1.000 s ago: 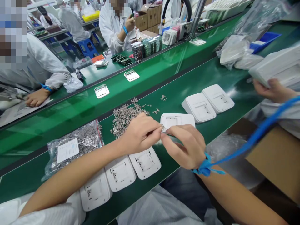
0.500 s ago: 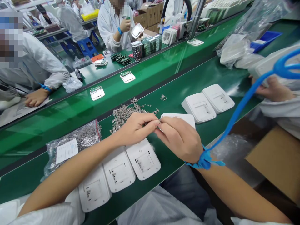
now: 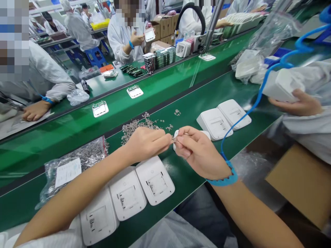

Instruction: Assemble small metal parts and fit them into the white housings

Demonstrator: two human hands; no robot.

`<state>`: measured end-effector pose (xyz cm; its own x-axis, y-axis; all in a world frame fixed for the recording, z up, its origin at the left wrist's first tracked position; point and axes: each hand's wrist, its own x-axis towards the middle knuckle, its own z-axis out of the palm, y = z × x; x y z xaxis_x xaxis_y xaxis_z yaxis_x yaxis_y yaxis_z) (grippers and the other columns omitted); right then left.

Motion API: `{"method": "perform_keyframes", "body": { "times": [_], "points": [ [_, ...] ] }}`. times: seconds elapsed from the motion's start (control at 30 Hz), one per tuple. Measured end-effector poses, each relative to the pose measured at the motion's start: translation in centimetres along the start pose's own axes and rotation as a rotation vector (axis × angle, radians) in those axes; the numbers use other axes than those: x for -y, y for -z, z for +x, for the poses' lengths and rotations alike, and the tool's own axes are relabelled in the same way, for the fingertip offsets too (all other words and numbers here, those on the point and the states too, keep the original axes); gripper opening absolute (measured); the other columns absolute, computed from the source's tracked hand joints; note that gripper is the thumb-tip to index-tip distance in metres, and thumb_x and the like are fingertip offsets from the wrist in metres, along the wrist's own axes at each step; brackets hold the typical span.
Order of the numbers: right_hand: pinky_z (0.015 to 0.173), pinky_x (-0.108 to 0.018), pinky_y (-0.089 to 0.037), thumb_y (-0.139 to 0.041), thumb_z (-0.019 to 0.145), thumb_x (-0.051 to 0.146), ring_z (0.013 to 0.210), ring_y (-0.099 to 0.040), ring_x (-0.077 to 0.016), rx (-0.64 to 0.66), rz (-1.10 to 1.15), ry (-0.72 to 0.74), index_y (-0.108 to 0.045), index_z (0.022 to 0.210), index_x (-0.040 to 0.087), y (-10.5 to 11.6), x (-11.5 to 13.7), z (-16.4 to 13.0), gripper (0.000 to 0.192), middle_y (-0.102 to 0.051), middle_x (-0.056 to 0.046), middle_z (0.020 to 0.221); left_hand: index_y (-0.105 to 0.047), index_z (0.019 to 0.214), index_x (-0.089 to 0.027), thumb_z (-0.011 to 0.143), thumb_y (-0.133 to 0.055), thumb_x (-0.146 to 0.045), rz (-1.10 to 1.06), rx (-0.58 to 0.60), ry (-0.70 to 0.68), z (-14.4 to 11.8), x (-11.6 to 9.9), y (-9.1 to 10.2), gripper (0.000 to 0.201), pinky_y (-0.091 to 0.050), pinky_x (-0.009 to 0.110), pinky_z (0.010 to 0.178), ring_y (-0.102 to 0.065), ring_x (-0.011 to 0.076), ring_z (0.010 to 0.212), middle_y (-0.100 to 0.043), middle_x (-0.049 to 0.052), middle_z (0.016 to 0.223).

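Observation:
My left hand [image 3: 146, 143] and my right hand [image 3: 200, 151] meet fingertip to fingertip over the green belt, pinching a small metal clip [image 3: 176, 138] between them. Under the right hand lies a white plastic housing [image 3: 204, 133], mostly hidden. A heap of loose metal clips [image 3: 134, 126] lies just behind my left hand. Three white housings [image 3: 155, 179] lie in a row below my left forearm. A blue wrist strap [image 3: 223, 179] circles my right wrist.
Two more white housings [image 3: 223, 119] lie to the right on the belt. A clear bag of clips [image 3: 74, 165] sits at the left. A co-worker's hand [image 3: 300, 103] at the right holds a white housing. Small boards [image 3: 100, 109] ride the far belt, with seated people behind.
My hands have shifted slightly left and up while keeping the clip pinched. The view has moved, and the blue cord has swung higher. The boards on the far belt have drifted left.

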<state>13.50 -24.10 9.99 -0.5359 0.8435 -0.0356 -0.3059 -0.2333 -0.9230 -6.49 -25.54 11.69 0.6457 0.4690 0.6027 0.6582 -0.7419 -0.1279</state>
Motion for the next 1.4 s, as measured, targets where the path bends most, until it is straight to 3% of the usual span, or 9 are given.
{"method": "perform_keyframes", "body": {
  "times": [0.2, 0.43, 0.63, 0.73, 0.83, 1.03, 1.13, 1.3, 1.4],
  "points": [
    [0.052, -0.023, -0.036, -0.061, 0.091, 0.024, 0.059, -0.05, -0.0103, -0.041, -0.465, 0.176, -0.051, 0.101, 0.021, 0.6, 0.4, -0.4, 0.014, -0.055, 0.005, 0.069, -0.048, 0.134, -0.018, 0.102, -0.044, -0.022, -0.118, 0.104, 0.072, -0.3, -0.2, 0.1, 0.033, -0.033, 0.02, 0.049, -0.057, 0.0069, 0.055, -0.067, -0.005, 0.072],
    [0.055, -0.025, -0.041, -0.052, 0.094, 0.013, 0.059, -0.054, -0.0113, -0.055, -0.947, 0.632, -0.049, 0.104, 0.023, 0.6, -0.1, -0.5, 0.014, -0.058, 0.004, 0.072, -0.062, 0.101, -0.019, 0.1, -0.046, -0.022, -0.229, 0.088, 0.056, -0.3, -0.3, 0.1, 0.016, -0.03, 0.024, 0.047, -0.051, 0.0088, 0.051, -0.058, -0.004, 0.063],
    [0.063, -0.033, -0.044, -0.061, 0.092, 0.014, 0.075, -0.059, -0.0182, 0.197, -1.35, 1.329, -0.061, 0.107, 0.019, 2.5, 1.2, 0.4, 0.016, -0.068, -0.007, 0.091, -0.063, 0.094, -0.018, 0.101, -0.046, -0.029, -0.756, 0.188, 0.41, 0.3, -1.5, 1.2, 0.022, -0.041, 0.02, 0.054, -0.054, 0.0081, 0.055, -0.063, -0.002, 0.068],
    [0.059, -0.032, -0.037, -0.059, 0.091, 0.012, 0.068, -0.054, -0.0171, 0.217, -1.339, 1.437, -0.061, 0.098, 0.02, 2.7, 1.4, 0.6, 0.011, -0.065, -0.005, 0.081, -0.059, 0.094, -0.017, 0.102, -0.044, -0.035, -0.957, 0.277, 0.484, 0.4, -1.9, 1.6, 0.025, -0.038, 0.019, 0.05, -0.047, 0.0068, 0.049, -0.054, -0.006, 0.058],
    [0.061, -0.031, -0.037, -0.05, 0.096, 0.015, 0.068, -0.051, -0.0157, 0.1, -1.042, 1.104, -0.055, 0.087, 0.02, 1.8, 1.0, 0.3, 0.012, -0.058, -0.003, 0.075, -0.059, 0.098, -0.017, 0.103, -0.042, -0.028, -0.777, 0.229, 0.354, 0.7, -1.6, 2.0, 0.021, -0.037, 0.02, 0.053, -0.049, 0.0068, 0.053, -0.059, -0.004, 0.066],
    [0.048, -0.024, -0.024, -0.04, 0.098, 0.04, 0.048, -0.027, -0.0073, 0.313, -0.039, -0.146, -0.036, 0.076, 0.022, -0.7, 0.2, -1.1, 0.029, -0.032, 0.006, 0.067, -0.057, 0.092, -0.019, 0.095, -0.047, -0.014, 0.044, 0.06, -0.283, 1.7, -0.9, 3.1, 0.012, -0.025, 0.029, 0.045, -0.042, 0.0106, 0.047, -0.05, -0.005, 0.056],
    [0.047, -0.023, -0.022, -0.038, 0.098, 0.044, 0.047, -0.023, -0.0063, 0.377, 0.052, -0.311, -0.036, 0.078, 0.022, -1.0, 0.1, -1.8, 0.03, -0.033, 0.006, 0.066, -0.055, 0.086, -0.019, 0.095, -0.048, -0.015, 0.074, 0.025, -0.295, 1.3, -1.2, 2.9, 0.012, -0.024, 0.03, 0.045, -0.04, 0.0112, 0.047, -0.047, -0.005, 0.055],
    [0.062, -0.03, -0.044, -0.06, 0.094, 0.035, 0.068, -0.053, -0.0148, 0.022, -0.784, 0.643, -0.056, 0.1, 0.023, 0.6, -0.1, -2.2, 0.014, -0.059, -0.003, 0.083, -0.057, 0.085, -0.017, 0.099, -0.043, -0.019, -0.411, 0.116, 0.233, 0.4, -2.7, 2.0, 0.02, -0.032, 0.024, 0.051, -0.044, 0.0077, 0.052, -0.055, -0.003, 0.063],
    [0.067, -0.033, -0.047, -0.067, 0.087, 0.018, 0.078, -0.059, -0.0185, 0.064, -1.273, 1.269, -0.062, 0.106, 0.027, 1.8, 0.6, -1.9, 0.021, -0.066, -0.005, 0.09, -0.061, 0.084, -0.017, 0.099, -0.046, -0.026, -0.711, 0.251, 0.511, 0.7, -3.3, 2.0, 0.023, -0.036, 0.021, 0.056, -0.046, 0.0064, 0.056, -0.056, -0.004, 0.065]
  ]
}}
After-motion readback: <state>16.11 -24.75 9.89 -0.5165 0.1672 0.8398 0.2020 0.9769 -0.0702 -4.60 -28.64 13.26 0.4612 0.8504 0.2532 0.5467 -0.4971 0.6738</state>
